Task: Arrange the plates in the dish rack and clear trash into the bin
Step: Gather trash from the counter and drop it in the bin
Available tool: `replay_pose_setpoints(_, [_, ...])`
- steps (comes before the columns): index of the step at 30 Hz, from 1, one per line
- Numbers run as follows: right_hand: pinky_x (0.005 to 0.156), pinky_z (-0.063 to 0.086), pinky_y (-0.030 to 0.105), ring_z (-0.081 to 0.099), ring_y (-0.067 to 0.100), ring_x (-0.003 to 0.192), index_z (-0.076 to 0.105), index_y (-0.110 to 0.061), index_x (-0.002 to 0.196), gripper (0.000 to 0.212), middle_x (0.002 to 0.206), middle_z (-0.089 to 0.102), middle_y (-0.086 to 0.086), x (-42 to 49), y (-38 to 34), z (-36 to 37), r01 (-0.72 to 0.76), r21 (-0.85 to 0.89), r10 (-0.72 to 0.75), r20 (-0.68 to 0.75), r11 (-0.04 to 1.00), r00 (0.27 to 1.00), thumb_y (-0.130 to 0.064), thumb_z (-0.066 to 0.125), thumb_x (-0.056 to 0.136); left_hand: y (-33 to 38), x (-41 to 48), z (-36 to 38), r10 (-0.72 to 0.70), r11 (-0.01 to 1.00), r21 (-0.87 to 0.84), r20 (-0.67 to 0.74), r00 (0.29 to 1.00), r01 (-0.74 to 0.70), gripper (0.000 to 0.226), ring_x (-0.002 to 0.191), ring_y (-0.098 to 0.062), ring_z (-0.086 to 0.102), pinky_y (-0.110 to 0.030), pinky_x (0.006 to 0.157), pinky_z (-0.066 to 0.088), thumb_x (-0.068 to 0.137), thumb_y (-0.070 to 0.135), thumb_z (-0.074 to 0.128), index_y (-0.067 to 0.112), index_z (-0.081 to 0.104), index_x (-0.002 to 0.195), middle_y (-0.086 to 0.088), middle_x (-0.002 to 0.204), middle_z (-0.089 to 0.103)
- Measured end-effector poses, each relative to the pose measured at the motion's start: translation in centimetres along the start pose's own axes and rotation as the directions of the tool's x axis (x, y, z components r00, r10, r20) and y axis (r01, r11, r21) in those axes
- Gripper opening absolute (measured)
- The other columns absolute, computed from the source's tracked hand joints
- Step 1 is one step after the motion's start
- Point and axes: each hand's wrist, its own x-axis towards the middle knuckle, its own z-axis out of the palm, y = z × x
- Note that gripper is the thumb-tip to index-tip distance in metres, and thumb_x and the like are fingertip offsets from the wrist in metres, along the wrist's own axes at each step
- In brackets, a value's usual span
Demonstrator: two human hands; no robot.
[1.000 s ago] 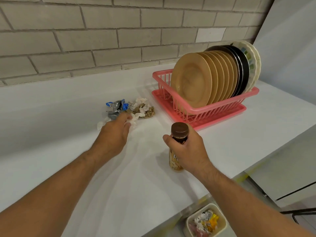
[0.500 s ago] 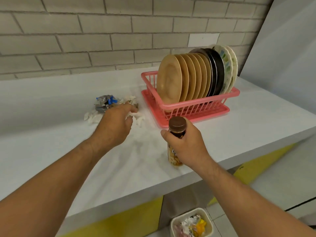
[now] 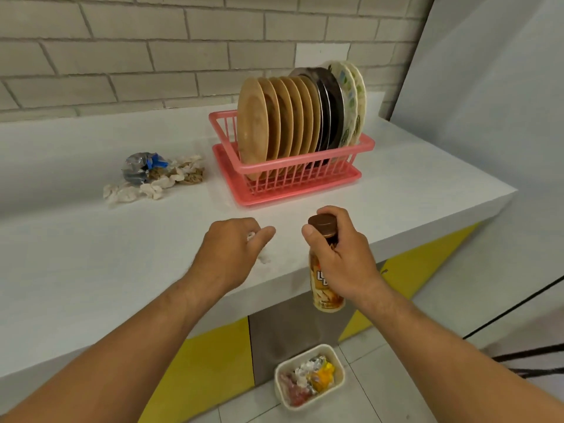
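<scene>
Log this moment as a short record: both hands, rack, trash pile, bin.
left hand: grips white paper scraps over the counter
right hand: grips bottle just below its cap
rack: pink, filled with upright plates
trash pile: on counter, left of rack
bin: on floor below, holding trash

Left hand (image 3: pixel 232 254) drew back clutching tissue (image 3: pixel 251 237); right hand (image 3: pixel 338 257) lifted bottle (image 3: pixel 326 290) off counter (image 3: pixel 427 190).

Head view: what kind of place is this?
Probably a kitchen corner: a pink dish rack full of plates on a white counter by a brick wall, and a trash bin on the floor below.
</scene>
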Motion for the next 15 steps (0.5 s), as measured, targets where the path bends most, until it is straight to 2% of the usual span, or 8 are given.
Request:
replay_pose_setpoints(2, [0.064,0.046,0.02,0.058,-0.004,0.082,0.04,-0.051,0.108,0.039,0.086,0.062,-0.024,-1.1,1.2,-0.5,-0.03,-0.056,0.029,-0.02,0.998,0.999,-0.074,0.045,0.077,0.2,-0.7,0.9,0.049,0.993,-0.114,0.1,0.994,-0.038,0.02,0.064,-0.006,0.065,-0.018,0.059,0.05,0.092,0.043,0.055,0.03,0.07,0.095,0.011,0.091,0.069])
replay_pose_setpoints(3, [0.068,0.049,0.023,0.059,-0.002,0.083,0.041,-0.051,0.109,0.042,0.087,0.062,-0.022,-1.6,1.9,-0.7,-0.041,-0.092,0.039,-0.023,0.995,0.999,-0.076,0.044,0.076,0.1,-1.2,1.5,0.073,0.985,-0.162,0.135,0.988,-0.05,0.024,0.07,-0.007,0.066,-0.013,0.061,0.051,0.093,0.04,0.054,0.032,0.066,0.112,0.01,0.099,0.068])
replay_pose_setpoints(5, [0.076,0.054,0.03,0.06,0.003,0.09,0.041,-0.049,0.114,0.05,0.096,0.063,-0.018,-2.9,3.5,-1.0,-0.07,-0.15,0.071,-0.003,0.986,0.997,-0.079,0.042,0.074,-0.4,-2.5,3.1,0.108,0.982,-0.175,0.189,0.976,-0.075,0.034,0.074,-0.009,0.065,-0.012,0.064,0.05,0.093,0.041,0.052,0.036,0.054,0.127,0.008,0.096,0.067])
replay_pose_setpoints(6, [0.078,0.055,0.034,0.06,0.005,0.093,0.041,-0.047,0.116,0.054,0.1,0.063,-0.016,-3.7,4.4,-1.1,-0.082,-0.168,0.085,0.012,0.982,0.996,-0.08,0.043,0.073,-0.5,-3.2,4.0,0.114,0.983,-0.162,0.21,0.971,-0.08,0.03,0.072,-0.009,0.064,-0.017,0.066,0.052,0.093,0.043,0.051,0.036,0.056,0.122,0.009,0.09,0.066])
replay_pose_setpoints(8, [0.078,0.054,0.035,0.058,0.005,0.094,0.042,-0.046,0.115,0.055,0.101,0.062,-0.014,-5.6,6.3,-1.3,-0.106,-0.198,0.115,0.035,0.975,0.993,-0.08,0.045,0.072,-0.6,-4.8,5.7,0.101,0.982,-0.181,0.266,0.959,-0.054,0.022,0.066,-0.006,0.061,-0.028,0.065,0.053,0.091,0.046,0.052,0.029,0.066,0.097,0.011,0.076,0.064])
replay_pose_setpoints(11, [0.072,0.052,0.025,0.058,0.001,0.089,0.043,-0.045,0.11,0.049,0.096,0.061,-0.015,-8.2,8.9,-1.4,-0.155,-0.248,0.179,0.079,0.956,0.981,-0.074,0.053,0.071,-0.7,-6.9,8.0,0.107,0.989,-0.137,0.342,0.934,-0.063,0.043,0.062,-0.008,0.055,-0.029,0.059,0.045,0.076,0.062,0.055,0.022,0.063,0.065,0.006,0.063,0.059])
replay_pose_setpoints(13, [0.067,0.048,0.02,0.057,0.0,0.084,0.045,-0.041,0.107,0.046,0.091,0.061,-0.015,-9.5,11.2,-1.5,-0.197,-0.262,0.234,0.118,0.945,0.965,-0.065,0.062,0.072,-1.2,-7.8,9.7,0.054,0.996,-0.086,0.369,0.928,-0.024,0.043,0.064,-0.01,0.052,-0.026,0.054,0.037,0.067,0.065,0.065,0.023,0.057,0.062,0.007,0.067,0.055])
replay_pose_setpoints(15, [0.067,0.046,0.019,0.057,0.003,0.084,0.046,-0.039,0.109,0.046,0.09,0.061,-0.015,-10.7,14.0,-1.5,-0.249,-0.293,0.303,0.156,0.923,0.94,-0.058,0.068,0.073,-2.1,-8.6,12.0,-0.02,0.998,-0.04,0.389,0.921,0.038,0.035,0.067,-0.01,0.05,-0.024,0.053,0.033,0.065,0.05,0.079,0.027,0.052,0.068,0.01,0.075,0.052])
